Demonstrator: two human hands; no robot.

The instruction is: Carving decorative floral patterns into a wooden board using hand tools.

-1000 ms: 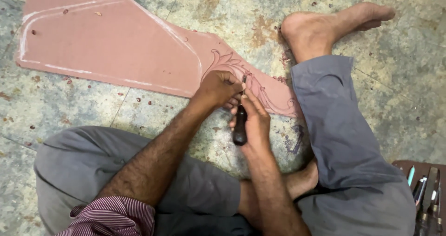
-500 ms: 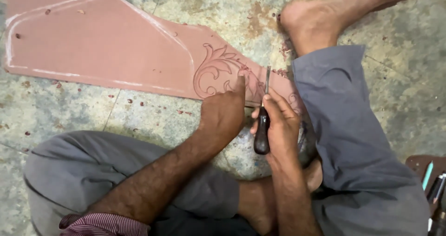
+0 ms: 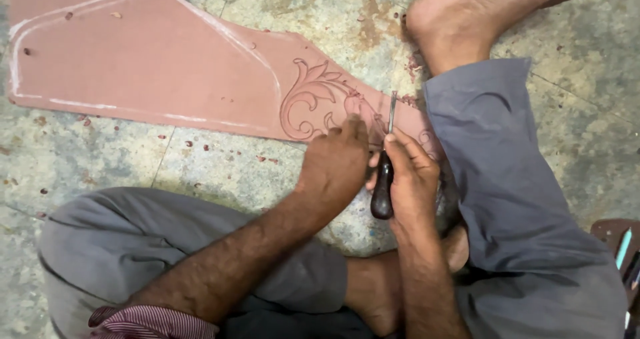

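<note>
Since a moment ago we have slid our left hand (image 3: 337,166) off the scrollwork, baring it. It now presses flat on the pink board (image 3: 153,66) on the floor, steadying it. Our right hand (image 3: 410,179) grips the dark-handled chisel (image 3: 385,172), blade on the carved leaves (image 3: 313,102).

This looked like a craftsman's carving workshop, with the work done at floor level. A person sat cross-legged and barefoot on a worn, stained stone floor (image 3: 267,19) littered with small reddish chips (image 3: 200,146). A long, flat, reddish-pink board (image 3: 147,66) lay directly on that floor, marked with pale outline strokes and partly cut with a scrolling leaf pattern (image 3: 313,99). A dark-handled carving chisel (image 3: 383,179) rested against the pattern. At the right edge, a brown tray (image 3: 603,232) held more hand tools (image 3: 627,259).
</note>
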